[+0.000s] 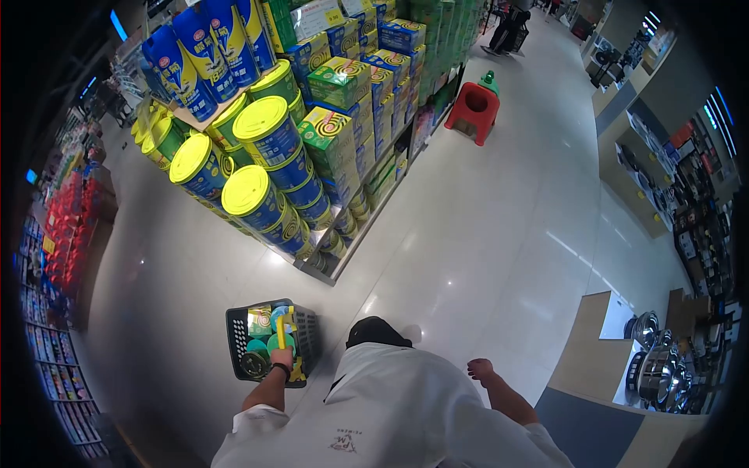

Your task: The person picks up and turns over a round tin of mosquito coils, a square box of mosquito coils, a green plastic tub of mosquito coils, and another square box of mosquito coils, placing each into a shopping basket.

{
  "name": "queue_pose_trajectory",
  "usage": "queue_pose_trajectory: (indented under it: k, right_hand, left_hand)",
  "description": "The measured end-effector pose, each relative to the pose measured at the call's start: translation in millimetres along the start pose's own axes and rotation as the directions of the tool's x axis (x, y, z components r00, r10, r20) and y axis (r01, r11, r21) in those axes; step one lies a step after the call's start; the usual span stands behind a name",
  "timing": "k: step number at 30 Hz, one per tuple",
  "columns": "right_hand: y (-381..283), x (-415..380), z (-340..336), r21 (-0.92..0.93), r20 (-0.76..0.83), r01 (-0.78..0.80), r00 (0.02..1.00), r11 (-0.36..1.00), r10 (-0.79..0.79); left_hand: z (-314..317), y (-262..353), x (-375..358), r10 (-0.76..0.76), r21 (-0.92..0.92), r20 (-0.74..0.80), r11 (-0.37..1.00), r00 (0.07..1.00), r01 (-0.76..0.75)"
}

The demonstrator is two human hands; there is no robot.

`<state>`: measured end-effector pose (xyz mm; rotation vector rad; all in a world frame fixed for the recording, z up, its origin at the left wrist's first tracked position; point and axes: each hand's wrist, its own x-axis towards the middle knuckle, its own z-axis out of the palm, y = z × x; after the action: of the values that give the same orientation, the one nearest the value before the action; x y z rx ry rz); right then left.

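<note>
My left hand point(282, 358) is closed around the yellow handle point(282, 331) of a dark grey shopping basket point(311, 339). Inside the basket are a yellow-green box point(259, 320), some teal round items point(256, 345) and a dark round item point(253, 364); their exact kinds are hard to make out. My right hand point(481, 369) hangs at my right side with its fingers curled in, and nothing shows in it. Ahead on the left, blue tubs with yellow lids point(261, 118) are stacked at the corner of a display.
Blue spray cans point(183, 74) and green boxes point(331, 132) fill the display, whose metal base edge point(337, 273) juts toward me. A red stool point(474, 113) stands in the aisle. Metal pots point(658, 374) sit on a counter at right; shelves point(62, 359) line the left.
</note>
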<state>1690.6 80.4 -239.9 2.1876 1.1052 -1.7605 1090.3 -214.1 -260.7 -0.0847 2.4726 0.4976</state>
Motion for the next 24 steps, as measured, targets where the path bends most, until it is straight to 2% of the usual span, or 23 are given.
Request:
queue_pose_trajectory:
  k: [2, 4, 6, 9, 10, 12, 15, 18, 19, 20, 21, 22, 24]
  right_hand:
    - [-16.1, 9.9, -7.4, 0.025, 0.047, 0.032, 0.998, 0.999, -0.033]
    - [-35.2, 24.6, -14.8, 0.007, 0.064, 0.039, 0.997, 0.999, -0.04]
    - [-56.8, 42.3, -22.9, -0.012, 0.079, 0.049, 0.996, 0.999, -0.047]
    - [-92.4, 70.3, -34.1, -0.044, 0.135, 0.041, 0.99, 0.998, -0.034]
    - [-107.1, 75.7, -39.6, -0.047, 0.116, 0.072, 0.991, 0.996, -0.066]
    - [-139.7, 80.7, -57.4, -0.075, 0.093, 0.105, 0.991, 0.992, -0.098]
    - [-190.7, 89.1, -83.9, -0.121, 0.109, 0.171, 0.981, 0.978, -0.158]
    - [-234.6, 117.2, -127.7, -0.166, 0.096, 0.102, 0.992, 0.981, -0.087]
    - [-251.8, 126.6, -140.5, -0.192, 0.081, 0.076, 0.995, 0.979, -0.061]
    - [-268.3, 136.4, -153.2, -0.22, 0.086, 0.076, 0.995, 0.972, -0.058]
    - [-286.3, 141.4, -163.3, -0.216, 0.085, 0.084, 0.994, 0.973, -0.067]
    - [-298.1, 149.5, -162.0, -0.195, 0.085, 0.1, 0.993, 0.976, -0.085]
    - [-338.1, 158.2, -176.6, -0.286, 0.109, 0.124, 0.989, 0.95, -0.096]
  left_hand:
    - [11.9, 17.5, -21.4, 0.059, -0.013, -0.017, 0.998, 0.998, -0.059]
    - [24.3, 30.8, -30.3, 0.031, -0.049, -0.024, 0.998, 0.999, -0.032]
    - [40.5, 45.7, -38.9, -0.081, -0.187, 0.068, 0.978, 0.994, 0.092]
    - [62.6, 65.9, -47.9, -0.101, -0.268, 0.031, 0.958, 0.994, 0.106]
    - [63.9, 76.7, -57.1, -0.116, -0.271, 0.034, 0.955, 0.993, 0.121]
    - [69.3, 101.5, -77.4, -0.059, -0.179, -0.056, 0.983, 0.997, 0.048]
    - [102.8, 100.6, -58.4, -0.157, -0.226, -0.041, 0.963, 0.987, 0.144]
    - [112.6, 134.0, -78.5, -0.238, -0.29, -0.061, 0.934, 0.969, 0.211]
    - [117.8, 142.3, -80.4, -0.258, -0.253, -0.057, 0.938, 0.965, 0.236]
    - [122.7, 144.7, -87.1, -0.284, -0.212, -0.051, 0.94, 0.958, 0.267]
    - [132.4, 143.3, -86.4, -0.238, -0.222, -0.087, 0.951, 0.967, 0.214]
    - [135.5, 147.0, -86.9, -0.252, -0.232, -0.094, 0.946, 0.963, 0.225]
    - [144.4, 169.5, -102.4, -0.276, -0.157, -0.127, 0.954, 0.953, 0.255]
